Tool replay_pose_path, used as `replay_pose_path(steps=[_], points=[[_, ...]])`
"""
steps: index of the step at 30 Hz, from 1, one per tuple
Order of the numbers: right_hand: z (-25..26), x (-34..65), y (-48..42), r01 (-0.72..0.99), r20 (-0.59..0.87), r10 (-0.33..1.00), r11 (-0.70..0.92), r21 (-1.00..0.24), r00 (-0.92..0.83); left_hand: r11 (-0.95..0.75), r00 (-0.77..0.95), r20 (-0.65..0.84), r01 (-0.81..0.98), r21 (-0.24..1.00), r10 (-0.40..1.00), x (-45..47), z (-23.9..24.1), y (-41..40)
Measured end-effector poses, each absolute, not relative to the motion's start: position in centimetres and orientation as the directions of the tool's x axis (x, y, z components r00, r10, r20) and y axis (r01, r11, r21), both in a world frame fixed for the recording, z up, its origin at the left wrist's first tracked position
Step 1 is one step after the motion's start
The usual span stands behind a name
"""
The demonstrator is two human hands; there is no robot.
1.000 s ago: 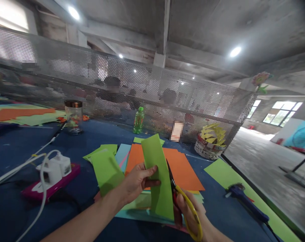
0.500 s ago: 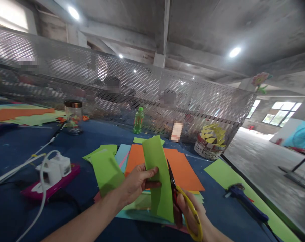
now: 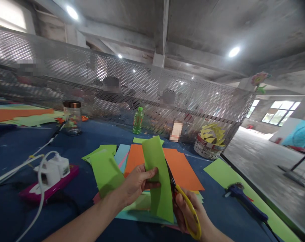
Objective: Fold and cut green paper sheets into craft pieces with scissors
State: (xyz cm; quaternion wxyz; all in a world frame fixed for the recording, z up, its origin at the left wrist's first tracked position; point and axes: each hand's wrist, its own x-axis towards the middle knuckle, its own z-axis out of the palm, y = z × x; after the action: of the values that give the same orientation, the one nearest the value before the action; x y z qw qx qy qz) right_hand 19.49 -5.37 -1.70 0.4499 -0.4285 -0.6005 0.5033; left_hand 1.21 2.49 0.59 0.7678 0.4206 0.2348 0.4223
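At lower left lay a magenta power strip [image 3: 65,180]. At lower centre, the left hand [image 3: 137,181] pinched a green paper strip [image 3: 164,195]; just right of it, the right hand [image 3: 183,209] gripped yellow-handled scissors [image 3: 192,206]. A blue glue gun [image 3: 248,202] lay at lower right.

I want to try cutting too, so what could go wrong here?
The left hand grips the green strip near the scissors, so a slip might nip a finger. The strip is held up and curves a little, so a cut could wander. The blue glue gun overlaps another green sheet; if it's hot, which I can't tell, it might spoil that paper.
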Motion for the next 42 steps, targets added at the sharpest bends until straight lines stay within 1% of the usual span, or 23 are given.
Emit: replay_pose_path(steps=[6, 11, 13, 17, 21, 27, 31, 34, 36, 38, 42], points=[[-0.8, 19.2, -5.8, 0.102, 0.062, 0.984, 0.08, -0.992, -0.164, 0.294, 0.527, -0.018, -0.446, 0.846, 0.85, 1.3, 0.6, 2.1], [-0.9, 19.1, -5.8, 0.162, 0.112, 0.982, 0.137, -0.977, -0.153, 0.313, 0.546, -0.035, -0.426, 0.849, 0.837, 1.6, 0.6, 1.7], [-0.9, 19.1, -5.8, 0.136, 0.109, 0.98, 0.132, -0.982, -0.165, 0.32, 0.553, -0.034, -0.429, 0.845, 0.833, 1.8, 0.6, 1.6], [-0.8, 19.0, -6.0, 0.044, 0.042, 0.982, 0.051, -0.998, -0.184, 0.319, 0.56, -0.028, -0.429, 0.845, 0.828, 1.8, 0.4, 1.6], [-0.6, 18.9, -6.0, 0.035, 0.004, 0.982, 0.01, -0.999, -0.19, 0.313, 0.562, -0.022, -0.427, 0.848, 0.827, 1.9, 0.4, 1.6], [-0.8, 19.2, -5.8, 0.124, 0.087, 0.984, 0.107, -0.987, -0.154, 0.302, 0.573, -0.004, -0.427, 0.852, 0.819, 2.0, 0.3, 1.6], [-1.5, 19.1, -5.4, 0.044, 0.08, 0.98, 0.09, -0.995, -0.184, 0.294, 0.577, 0.003, -0.421, 0.858, 0.817, 1.9, 0.1, 1.5], [-1.7, 18.9, -5.4, -0.03, 0.066, 0.983, 0.062, -0.998, -0.17, 0.289, 0.581, 0.01, -0.42, 0.86, 0.814, 2.0, 0.0, 1.5], [-1.3, 18.8, -5.6, -0.042, 0.038, 0.987, 0.031, -0.999, -0.157, 0.291, 0.591, 0.013, -0.416, 0.861, 0.807, 2.0, 0.1, 1.5], [-0.7, 18.8, -5.9, -0.014, 0.024, 0.989, 0.022, -1.0, -0.146, 0.291, 0.598, 0.012, -0.407, 0.866, 0.801, 2.0, 0.2, 1.4], [0.3, 19.1, -6.2, 0.124, 0.127, 0.974, 0.152, -0.981, -0.188, 0.27, 0.586, 0.006, -0.382, 0.884, 0.81, 2.0, 0.3, 1.2]])
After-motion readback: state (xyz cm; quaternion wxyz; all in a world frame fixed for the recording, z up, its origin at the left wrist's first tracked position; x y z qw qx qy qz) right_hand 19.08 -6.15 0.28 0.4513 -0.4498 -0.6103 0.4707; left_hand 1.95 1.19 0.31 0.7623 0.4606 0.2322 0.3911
